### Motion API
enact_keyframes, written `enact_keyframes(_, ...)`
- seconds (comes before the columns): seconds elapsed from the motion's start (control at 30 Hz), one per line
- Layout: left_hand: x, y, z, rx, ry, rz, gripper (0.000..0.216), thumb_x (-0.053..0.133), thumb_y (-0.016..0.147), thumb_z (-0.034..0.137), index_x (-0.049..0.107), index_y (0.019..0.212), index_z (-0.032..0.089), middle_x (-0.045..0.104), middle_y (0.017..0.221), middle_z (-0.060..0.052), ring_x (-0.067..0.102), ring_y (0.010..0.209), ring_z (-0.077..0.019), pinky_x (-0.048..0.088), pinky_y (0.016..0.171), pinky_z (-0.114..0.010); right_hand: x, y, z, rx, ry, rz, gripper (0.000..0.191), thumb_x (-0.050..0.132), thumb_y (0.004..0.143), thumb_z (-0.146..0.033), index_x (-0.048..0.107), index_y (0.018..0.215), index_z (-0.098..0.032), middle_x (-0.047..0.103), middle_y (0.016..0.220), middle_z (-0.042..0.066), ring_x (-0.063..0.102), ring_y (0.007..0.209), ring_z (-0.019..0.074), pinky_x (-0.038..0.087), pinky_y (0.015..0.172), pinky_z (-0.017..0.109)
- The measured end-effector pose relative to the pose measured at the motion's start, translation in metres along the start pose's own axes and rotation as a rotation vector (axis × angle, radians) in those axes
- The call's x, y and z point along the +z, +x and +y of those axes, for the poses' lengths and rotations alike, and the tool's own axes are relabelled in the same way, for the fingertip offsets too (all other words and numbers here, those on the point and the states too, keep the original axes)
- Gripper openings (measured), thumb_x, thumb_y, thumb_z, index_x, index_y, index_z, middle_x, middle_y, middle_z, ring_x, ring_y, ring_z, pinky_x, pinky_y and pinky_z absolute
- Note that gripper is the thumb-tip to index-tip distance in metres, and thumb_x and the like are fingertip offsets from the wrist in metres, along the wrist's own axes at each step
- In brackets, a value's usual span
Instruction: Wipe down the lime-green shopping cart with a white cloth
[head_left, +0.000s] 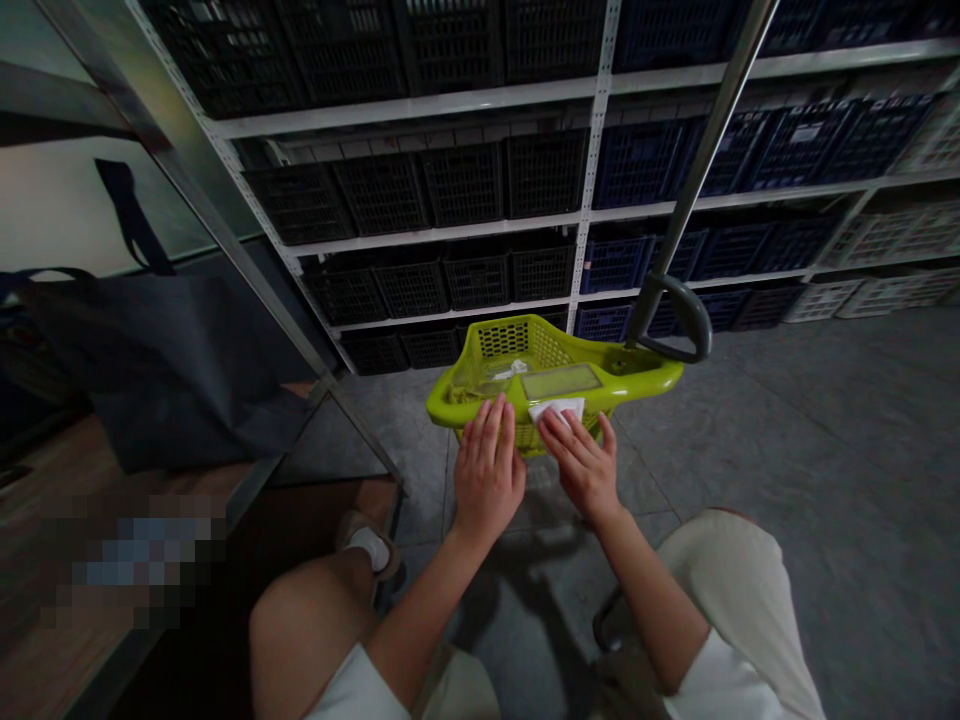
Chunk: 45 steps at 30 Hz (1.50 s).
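Note:
A lime-green shopping basket (pixel 637 380) on wheels stands on the grey floor in front of me, its long metal handle (pixel 697 170) rising to the upper right. Inside lie clear wrapped items (pixel 510 372). My left hand (pixel 487 470) rests flat on the basket's near rim, fingers stretched and together. My right hand (pixel 585 462) lies beside it, fingertips on a small white paper (pixel 556 408) at the rim. I cannot tell whether the paper is gripped or only touched.
Metal shelving (pixel 592 150) filled with black, blue and white crates runs across the back. A slanted metal post (pixel 225 240) and a dark tote bag (pixel 150 360) on a wooden surface are at the left. My knees show at the bottom.

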<state>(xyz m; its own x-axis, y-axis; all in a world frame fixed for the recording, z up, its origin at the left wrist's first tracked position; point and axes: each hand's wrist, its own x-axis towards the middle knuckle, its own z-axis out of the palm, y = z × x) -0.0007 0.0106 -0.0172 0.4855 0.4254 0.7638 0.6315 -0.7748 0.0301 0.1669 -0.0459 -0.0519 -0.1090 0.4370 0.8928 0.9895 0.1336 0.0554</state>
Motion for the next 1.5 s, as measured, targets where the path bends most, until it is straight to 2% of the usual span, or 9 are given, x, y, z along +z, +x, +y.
enact_keyframes(0.13, -0.002, 0.0, 0.001, -0.004, -0.011, -0.001, 0.074, 0.05, 0.09, 0.01, 0.022, 0.158, 0.013, 0.044, 0.157, -0.015, 0.035, 0.149, -0.0278, 0.033, 0.12, -0.048, -0.003, -0.014, 0.026, 0.128, 0.009, 0.121, 0.061, 0.042, 0.094, -0.005, 0.045, 0.149, -0.031, 0.063, 0.14, 0.006, 0.052, 0.137, 0.02, 0.018, 0.125, 0.051)
enact_keyframes(0.3, 0.0, 0.0, 0.003, -0.008, -0.022, 0.002, 0.074, 0.051, 0.09, 0.012, 0.021, 0.158, 0.012, 0.043, 0.157, -0.016, 0.035, 0.149, -0.0293, 0.033, 0.119, -0.05, 0.017, -0.004, -0.016, 0.45, 0.135, 0.307, 0.061, 0.034, 0.095, -0.008, 0.04, 0.153, -0.028, 0.046, 0.155, 0.011, 0.039, 0.146, 0.0255, 0.027, 0.12, 0.056)
enact_keyframes(0.43, 0.001, -0.001, 0.001, 0.011, -0.027, 0.006, 0.072, 0.053, 0.091, 0.015, 0.025, 0.157, 0.01, 0.044, 0.156, -0.018, 0.034, 0.149, -0.0305, 0.034, 0.119, -0.05, 0.025, 0.005, -0.04, 0.149, 0.125, 0.083, 0.057, 0.04, 0.097, -0.012, 0.041, 0.152, -0.028, 0.062, 0.14, 0.007, 0.044, 0.143, 0.0179, 0.012, 0.126, 0.048)
enact_keyframes(0.57, -0.001, -0.001, -0.001, 0.014, -0.02, -0.013, 0.073, 0.052, 0.089, 0.01, 0.024, 0.157, 0.012, 0.043, 0.157, -0.016, 0.033, 0.15, -0.0291, 0.033, 0.12, -0.049, 0.016, -0.005, -0.009, 0.025, 0.005, 0.031, 0.059, 0.042, 0.096, -0.008, 0.044, 0.15, -0.031, 0.069, 0.131, 0.003, 0.053, 0.135, 0.0129, 0.002, 0.127, 0.044)
enact_keyframes(0.7, -0.002, 0.001, 0.001, 0.005, -0.008, -0.014, 0.075, 0.051, 0.088, 0.008, 0.022, 0.158, 0.012, 0.043, 0.157, -0.015, 0.035, 0.149, -0.0282, 0.033, 0.12, -0.048, 0.011, -0.014, 0.022, 0.269, -0.002, 0.231, 0.059, 0.039, 0.095, -0.008, 0.044, 0.151, -0.029, 0.058, 0.145, 0.008, 0.049, 0.14, 0.0214, 0.01, 0.125, 0.055)
enact_keyframes(0.83, -0.002, 0.002, 0.003, -0.009, -0.024, -0.012, 0.076, 0.05, 0.088, 0.01, 0.021, 0.158, 0.013, 0.043, 0.157, -0.015, 0.035, 0.149, -0.0288, 0.034, 0.12, -0.049, 0.016, -0.001, 0.009, 0.592, 0.094, 0.385, 0.056, 0.035, 0.097, -0.014, 0.044, 0.151, -0.028, 0.045, 0.156, 0.011, 0.037, 0.148, 0.0265, 0.017, 0.122, 0.062)
enact_keyframes(1.1, -0.001, -0.002, 0.0, 0.003, -0.047, 0.004, 0.073, 0.049, 0.09, 0.014, 0.022, 0.158, 0.014, 0.043, 0.157, -0.016, 0.033, 0.15, -0.0296, 0.035, 0.119, -0.051, 0.0, 0.031, -0.038, 0.105, 0.145, -0.047, 0.058, 0.04, 0.095, -0.013, 0.042, 0.151, -0.027, 0.061, 0.143, 0.006, 0.046, 0.142, 0.0191, 0.003, 0.126, 0.051)
enact_keyframes(1.33, -0.005, 0.001, 0.001, -0.001, -0.039, -0.025, 0.077, 0.049, 0.089, 0.008, 0.019, 0.159, 0.013, 0.042, 0.158, -0.015, 0.034, 0.149, -0.0289, 0.034, 0.119, -0.051, -0.014, 0.018, 0.016, 0.403, 0.049, 0.158, 0.058, 0.037, 0.095, -0.013, 0.046, 0.149, -0.031, 0.057, 0.146, 0.008, 0.047, 0.142, 0.0251, 0.008, 0.123, 0.059)
enact_keyframes(1.5, -0.003, 0.0, 0.003, -0.024, -0.035, -0.027, 0.075, 0.049, 0.09, 0.01, 0.02, 0.159, 0.013, 0.042, 0.158, -0.016, 0.032, 0.15, -0.0288, 0.033, 0.12, -0.05, -0.012, 0.03, -0.008, 0.39, 0.043, 0.086, 0.056, 0.036, 0.095, -0.013, 0.045, 0.149, -0.027, 0.056, 0.147, 0.009, 0.046, 0.142, 0.0236, 0.008, 0.123, 0.056)
